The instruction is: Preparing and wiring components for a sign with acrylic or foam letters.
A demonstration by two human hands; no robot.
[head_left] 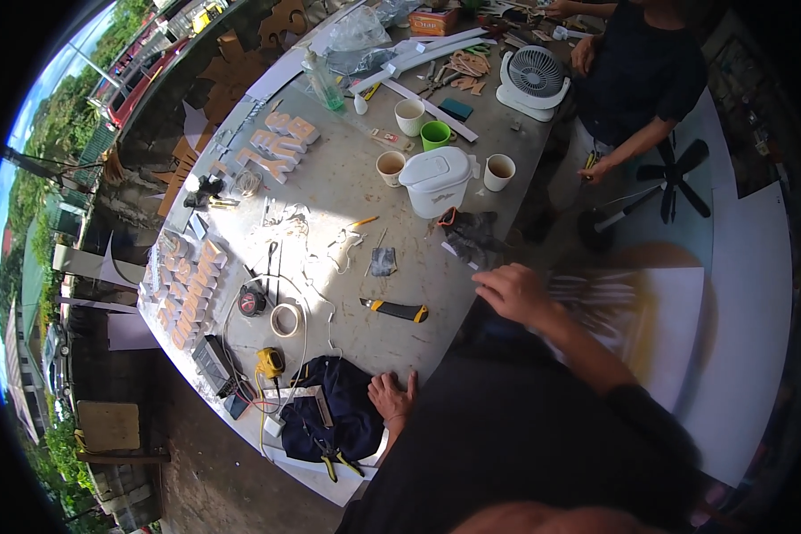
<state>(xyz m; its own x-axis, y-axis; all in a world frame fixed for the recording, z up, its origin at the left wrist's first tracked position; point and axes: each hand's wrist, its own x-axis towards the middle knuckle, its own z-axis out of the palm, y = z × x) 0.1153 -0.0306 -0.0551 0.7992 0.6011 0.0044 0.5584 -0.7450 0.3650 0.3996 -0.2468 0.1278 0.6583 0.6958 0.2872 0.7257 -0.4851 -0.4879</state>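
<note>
My left hand (pixel 392 399) lies on the table's near edge with fingers spread, touching or right beside a dark blue cloth (pixel 329 400). Nothing is in it. My right hand (pixel 510 292) is held at the table's right edge, fingers stretched loosely to the left. A narrow white strip (pixel 460 255) ends close to its fingertips; I see no grip on it. Beyond that sits a crumpled dark cloth or glove (pixel 472 233). Between my hands, a yellow-and-black utility knife (pixel 396 310) lies on the grey table (pixel 365 347). A roll of tape (pixel 286 320) is left of it.
A white lidded pitcher (pixel 436 182), cups (pixel 499 172) and a white fan (pixel 534 80) stand farther back. Cut-out letters (pixel 191 289) line the left side. Yellow-handled pliers (pixel 336 465) and cables lie near the front. Another person (pixel 636 80) works at the back right.
</note>
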